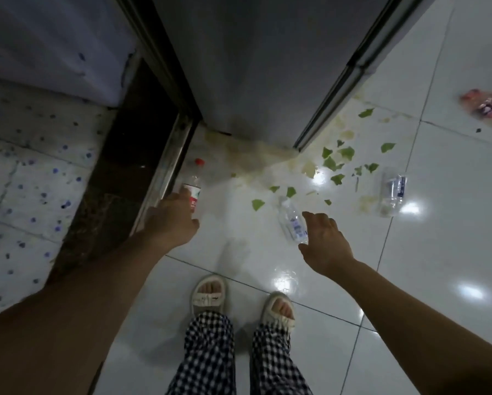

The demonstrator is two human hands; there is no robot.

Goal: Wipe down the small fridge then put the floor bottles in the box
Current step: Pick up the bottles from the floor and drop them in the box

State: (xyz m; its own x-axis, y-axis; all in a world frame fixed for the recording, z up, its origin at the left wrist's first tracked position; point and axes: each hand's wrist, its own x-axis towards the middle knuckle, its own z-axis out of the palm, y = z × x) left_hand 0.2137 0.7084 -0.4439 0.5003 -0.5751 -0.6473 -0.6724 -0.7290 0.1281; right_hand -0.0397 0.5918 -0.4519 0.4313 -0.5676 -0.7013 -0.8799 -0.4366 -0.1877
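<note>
Green leaf scraps (pixel 337 161) litter the white tiled floor (pixel 453 223).

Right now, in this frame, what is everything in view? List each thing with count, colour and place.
red-capped bottle: one, clear with red and white label, on the floor by the metal door track, under the left hand.
clear bottles: two, blue labels; one lying beside the right hand, one farther right.
leaf scraps: many, green, scattered on the tiles by the fridge corner.
fridge: one, grey, top centre.
wrapper: one, pink, far right floor.
floor tiles: white, glossy.
left hand: grips the red-capped bottle.
right hand: fingers spread, reaching at the near clear bottle.
feet: two, pale sandals, checked trousers.
</note>
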